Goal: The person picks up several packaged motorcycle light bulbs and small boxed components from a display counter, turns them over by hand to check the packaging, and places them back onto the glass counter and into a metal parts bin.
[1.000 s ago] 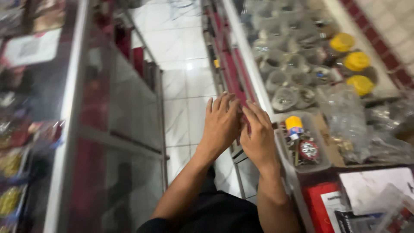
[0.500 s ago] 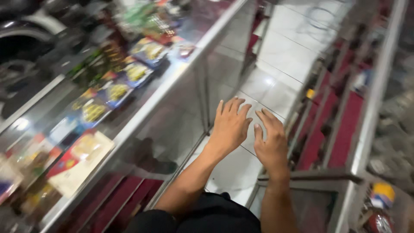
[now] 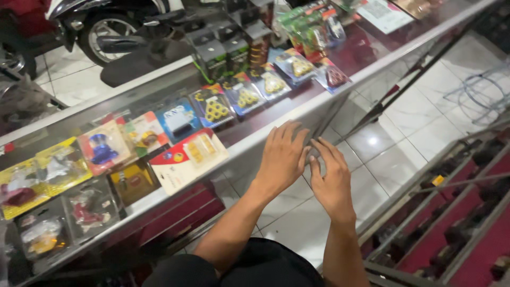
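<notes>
Head view, change: half a second ago I saw the glass bench (image 3: 297,114) running steeply up the left; now it lies across the middle, and a motorbike wheel (image 3: 109,24) shows at top left.
Head view, hands: my left hand (image 3: 283,158) and right hand (image 3: 330,178) have stayed side by side with fingers spread flat, gripping nothing. The left one now lies against the bench's metal edge; the right is just beside it over the floor (image 3: 393,138).
Bench: a clear, glossy top with a pale metal rim and dark red lining inside.
Packets (image 3: 212,109): flat blister cards in blue, yellow and red under the glass, holding small round parts; one white card (image 3: 187,159) sits nearest my left hand.
Floor: shiny white tiles with a light glare.
Right side: red shelves (image 3: 467,234), blurred.
</notes>
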